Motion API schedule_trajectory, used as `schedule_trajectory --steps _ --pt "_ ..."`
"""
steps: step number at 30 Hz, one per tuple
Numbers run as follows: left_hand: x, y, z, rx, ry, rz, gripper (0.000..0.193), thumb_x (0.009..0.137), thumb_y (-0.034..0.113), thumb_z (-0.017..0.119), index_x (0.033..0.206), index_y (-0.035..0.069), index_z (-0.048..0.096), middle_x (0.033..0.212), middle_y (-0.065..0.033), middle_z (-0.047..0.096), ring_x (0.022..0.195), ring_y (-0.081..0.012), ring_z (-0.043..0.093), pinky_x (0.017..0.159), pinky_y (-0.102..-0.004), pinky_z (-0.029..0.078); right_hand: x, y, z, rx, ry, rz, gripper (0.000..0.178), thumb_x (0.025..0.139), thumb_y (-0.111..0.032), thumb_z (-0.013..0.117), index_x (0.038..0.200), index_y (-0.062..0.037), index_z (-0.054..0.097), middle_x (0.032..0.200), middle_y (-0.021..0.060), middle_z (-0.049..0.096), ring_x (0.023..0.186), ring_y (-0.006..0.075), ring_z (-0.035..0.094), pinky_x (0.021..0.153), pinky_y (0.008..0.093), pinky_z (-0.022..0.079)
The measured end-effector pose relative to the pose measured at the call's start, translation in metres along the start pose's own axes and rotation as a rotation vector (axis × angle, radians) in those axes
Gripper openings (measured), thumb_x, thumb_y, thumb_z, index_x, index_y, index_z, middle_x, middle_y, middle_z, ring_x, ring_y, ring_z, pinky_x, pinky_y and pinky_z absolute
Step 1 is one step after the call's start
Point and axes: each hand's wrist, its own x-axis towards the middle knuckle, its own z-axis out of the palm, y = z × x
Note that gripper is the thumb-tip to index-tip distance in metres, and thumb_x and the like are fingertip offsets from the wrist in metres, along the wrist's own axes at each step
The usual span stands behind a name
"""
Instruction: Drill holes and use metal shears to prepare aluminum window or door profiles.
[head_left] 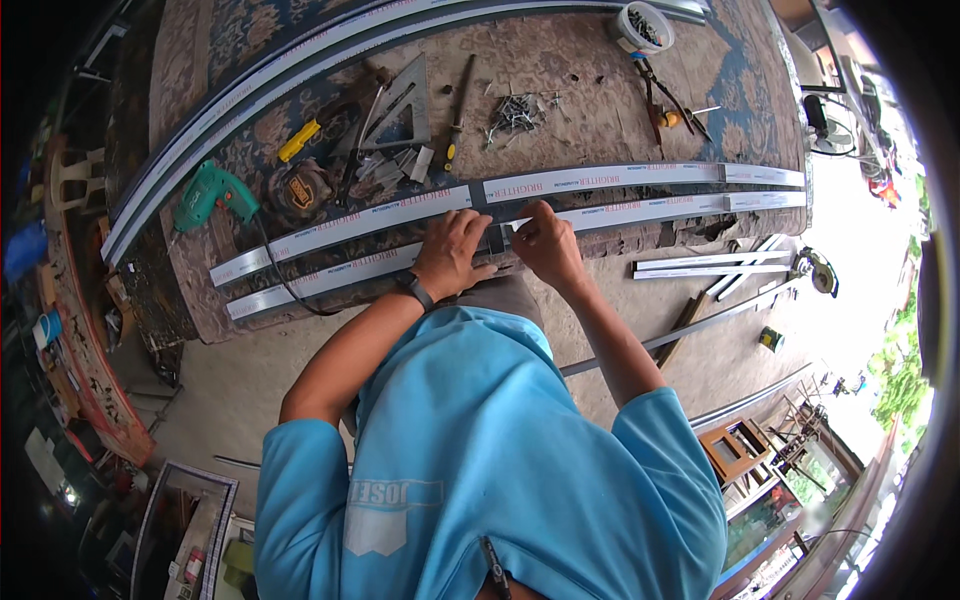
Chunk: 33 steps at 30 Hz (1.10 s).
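White film [650,210] covers most of both rails [350,224]

The left hand [449,255] lies spread over the near rail; beside it the right hand [546,245] draws its fingertips together, on what I cannot tell. Work at the dark mid-length bands looks unfinished; elsewhere the film seems in place. Both rails lie along the table's [590,125] near edge, loose screws [518,113] beyond.

Metal-looking strips [390,211] under smooth, glossy film [600,182].
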Motion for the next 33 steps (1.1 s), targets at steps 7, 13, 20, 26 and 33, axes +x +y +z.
schedule_trajectory --steps 7,13,20,26,33 --pt "-0.009 -0.012 -0.026 0.007 0.206 0.003 0.078 0.075 0.035 0.088 0.137 0.005 0.053 0.131 -0.0154 0.055 0.122 -0.0364 0.053 0.106 -0.0486 0.043 -0.005 -0.021 -0.010 -0.026 0.049 -0.021 0.038 0.083 -0.006 0.071 0.118 -0.0041 0.058 0.080 0.0154 0.074 0.075 0.0331 0.074 0.069 0.0424 0.058" --pt "-0.055 -0.190 -0.137 0.255 1.039 -0.546 0.078 0.085 0.046 0.081 0.136 -0.004 0.051 0.128 -0.0265 0.056 0.123 -0.0428 0.053 0.106 -0.0528 0.040 -0.053 -0.041 0.023 0.299 -0.275 -0.023 0.019 0.091 -0.006 0.068 0.109 -0.0016 0.064 0.086 0.0137 0.071 0.077 0.0203 0.071 0.071 0.0354 0.057" --pt "-0.053 -0.265 -0.226 -0.050 0.876 -1.498 0.128 0.065 0.067 0.089 0.144 -0.015 0.032 0.133 -0.0310 0.055 0.123 -0.0438 0.058 0.104 -0.0516 0.050 -0.057 -0.005 0.108 0.361 -0.280 0.141 0.020 0.088 -0.011 0.071 0.101 -0.0008 0.061 0.084 0.0122 0.070 0.078 0.0205 0.069 0.074 0.0352 0.056" --pt "-0.036 -0.282 -0.225 -0.031 0.762 -1.759 0.152 0.061 0.060 0.094 0.154 -0.015 -0.001 0.147 -0.0331 0.047 0.136 -0.0396 0.051 0.113 -0.0440 0.045 -0.073 -0.002 0.116 0.458 -0.065 0.338 0.021 0.089 -0.014 0.073 0.098 0.0005 0.060 0.083 0.0152 0.071 0.074 0.0192 0.069 0.071 0.0330 0.055" --pt "-0.054 -0.309 -0.239 -0.263 0.733 -1.562 0.111 0.068 0.027 0.087 0.150 -0.012 0.023 0.126 -0.0190 0.057 0.120 -0.0290 0.057 0.098 -0.0433 0.053 -0.083 0.021 0.117 0.277 -0.042 0.216 0.030 0.086 -0.019 0.077 0.103 -0.0019 0.059 0.088 0.0187 0.074 0.078 0.0315 0.074 0.071 0.0394 0.057"
